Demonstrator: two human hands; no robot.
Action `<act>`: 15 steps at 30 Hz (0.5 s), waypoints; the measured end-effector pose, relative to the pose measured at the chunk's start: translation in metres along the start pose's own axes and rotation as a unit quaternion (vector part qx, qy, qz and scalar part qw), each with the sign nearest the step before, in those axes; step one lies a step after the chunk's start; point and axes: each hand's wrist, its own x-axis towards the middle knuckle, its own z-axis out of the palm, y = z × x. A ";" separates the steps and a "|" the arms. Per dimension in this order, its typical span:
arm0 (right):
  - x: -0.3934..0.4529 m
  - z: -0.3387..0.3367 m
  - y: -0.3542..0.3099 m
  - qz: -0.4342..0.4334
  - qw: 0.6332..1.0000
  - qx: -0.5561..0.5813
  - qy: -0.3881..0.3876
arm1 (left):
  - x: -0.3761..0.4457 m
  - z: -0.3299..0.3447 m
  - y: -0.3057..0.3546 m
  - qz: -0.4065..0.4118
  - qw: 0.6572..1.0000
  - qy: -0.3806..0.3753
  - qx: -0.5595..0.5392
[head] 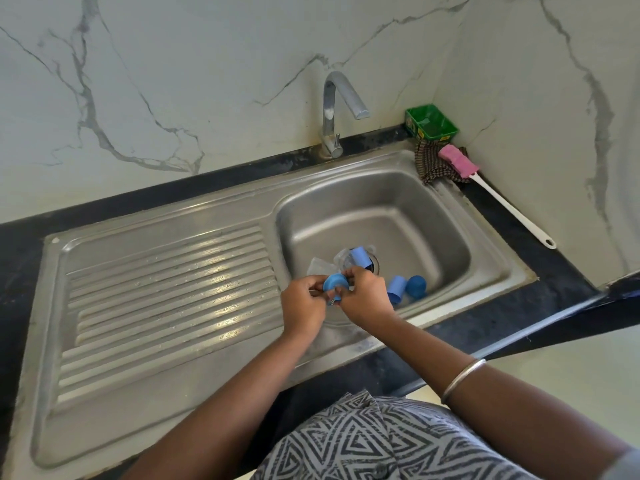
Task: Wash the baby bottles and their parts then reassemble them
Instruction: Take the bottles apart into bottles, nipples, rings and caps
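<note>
Both your hands meet over the sink basin's near rim (346,322), left hand (302,303) and right hand (363,294) pinching a blue bottle ring (334,283) between curled fingers. Just beyond lie two blue caps (396,288), a blue lid (415,286) and clear bottle parts (320,265) by the drain. Farther off, the tap (332,112) stands at the counter's back edge.

Blue bottle ring (335,283) above sink basin, other parts (396,288) below.

home kitchen | steel sink (450,216) | tap (332,112) | marble wall (173,81)
</note>
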 end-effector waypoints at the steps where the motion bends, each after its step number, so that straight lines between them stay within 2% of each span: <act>1: -0.001 0.001 -0.002 -0.007 1.000 -0.027 0.002 | 0.000 0.001 0.000 -0.004 1.000 0.002 -0.005; 6: 0.004 -0.002 -0.007 0.064 0.996 -0.068 -0.001 | -0.007 0.009 -0.001 0.004 0.999 -0.008 0.031; 11: 0.012 -0.017 0.007 0.110 0.984 0.123 -0.059 | 0.002 0.003 -0.006 -0.032 0.999 -0.034 -0.005; 15: 0.013 -0.013 0.010 0.084 0.992 0.093 -0.022 | 0.012 0.006 -0.001 -0.060 0.997 -0.046 -0.017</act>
